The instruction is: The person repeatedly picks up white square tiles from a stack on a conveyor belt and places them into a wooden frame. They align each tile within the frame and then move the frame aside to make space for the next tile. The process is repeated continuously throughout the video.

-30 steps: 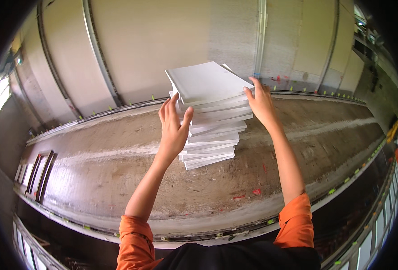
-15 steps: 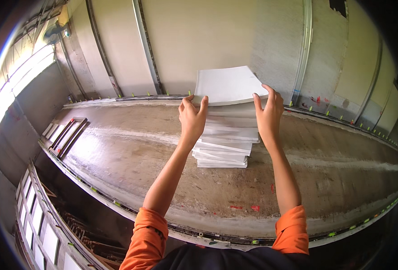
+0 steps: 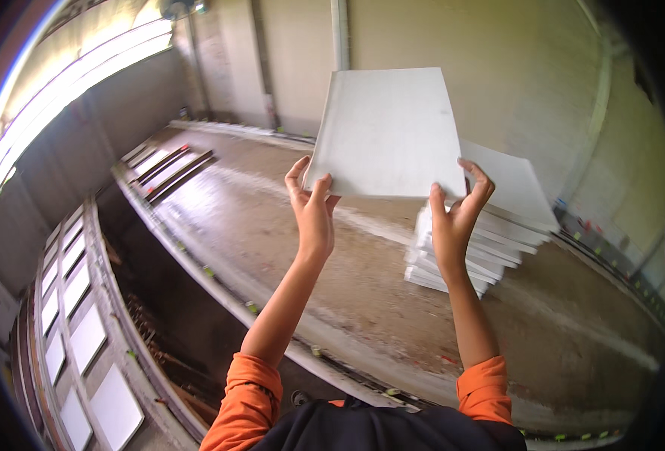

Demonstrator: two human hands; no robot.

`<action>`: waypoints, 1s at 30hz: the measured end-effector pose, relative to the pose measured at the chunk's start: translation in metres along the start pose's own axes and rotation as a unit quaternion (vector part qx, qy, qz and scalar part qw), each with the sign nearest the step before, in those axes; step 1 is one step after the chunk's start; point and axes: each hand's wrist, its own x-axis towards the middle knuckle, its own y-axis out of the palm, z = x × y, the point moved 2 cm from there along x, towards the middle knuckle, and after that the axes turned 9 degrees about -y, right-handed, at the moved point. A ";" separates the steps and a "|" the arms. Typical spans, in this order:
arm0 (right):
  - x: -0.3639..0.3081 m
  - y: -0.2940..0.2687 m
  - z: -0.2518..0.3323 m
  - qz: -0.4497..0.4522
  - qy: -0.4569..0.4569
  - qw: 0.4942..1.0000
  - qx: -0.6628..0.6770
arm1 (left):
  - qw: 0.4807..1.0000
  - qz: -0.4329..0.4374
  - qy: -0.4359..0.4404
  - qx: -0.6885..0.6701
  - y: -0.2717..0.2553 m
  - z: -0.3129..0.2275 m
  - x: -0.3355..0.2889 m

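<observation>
A flat white rectangular panel point(image 3: 386, 135) is held up in front of me, its near edge between my hands. My left hand point(image 3: 313, 203) grips the near left corner, thumb on top and fingers at the side and underneath. At the near right corner my right hand point(image 3: 458, 214) is closed on it in the same manner, thumb on the upper face. Behind and below my right hand stands an uneven stack of white panels point(image 3: 509, 240) on the long brown table point(image 3: 370, 301). My right hand and forearm hide part of the stack.
At the left a long low rack point(image 3: 95, 301) carries several white panels, lying flat in rows. Brown frame bars point(image 3: 178, 177) lie at the table's far left end. A dark gap runs between rack and table. A pale wall point(image 3: 452, 45) stands behind the table.
The panel has come off the top of the stack and is now held apart from it. My view has turned left, so the stack appears further right and more of the rack shows.
</observation>
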 end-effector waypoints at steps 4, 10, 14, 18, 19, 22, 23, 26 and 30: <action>-0.056 0.111 0.033 0.057 0.143 0.960 0.234 | 0.999 -0.043 0.015 -0.006 -0.129 -0.075 -0.005; -0.113 0.289 0.085 0.216 0.414 0.793 0.392 | 0.979 -0.184 0.065 0.056 -0.312 -0.146 -0.048; -0.137 0.395 0.138 0.349 0.390 0.745 0.414 | 0.959 -0.255 0.081 0.094 -0.384 -0.169 -0.069; -0.179 0.467 0.168 0.391 0.380 0.708 0.449 | 0.915 -0.329 0.046 0.230 -0.453 -0.193 -0.081; -0.195 0.488 0.164 0.404 0.374 0.701 0.453 | 0.897 -0.341 0.048 0.277 -0.470 -0.193 -0.080; -0.229 0.545 0.164 0.423 0.375 0.683 0.462 | 0.877 -0.366 -0.013 0.311 -0.513 -0.200 -0.070; -0.237 0.560 0.165 0.428 0.380 0.679 0.460 | 0.868 -0.379 -0.037 0.319 -0.520 -0.204 -0.063; -0.250 0.610 0.161 0.418 0.368 0.692 0.458 | 0.880 -0.376 -0.042 0.287 -0.564 -0.208 -0.027; -0.242 0.689 0.143 0.394 0.392 0.696 0.455 | 0.838 -0.385 0.018 0.387 -0.613 -0.217 0.053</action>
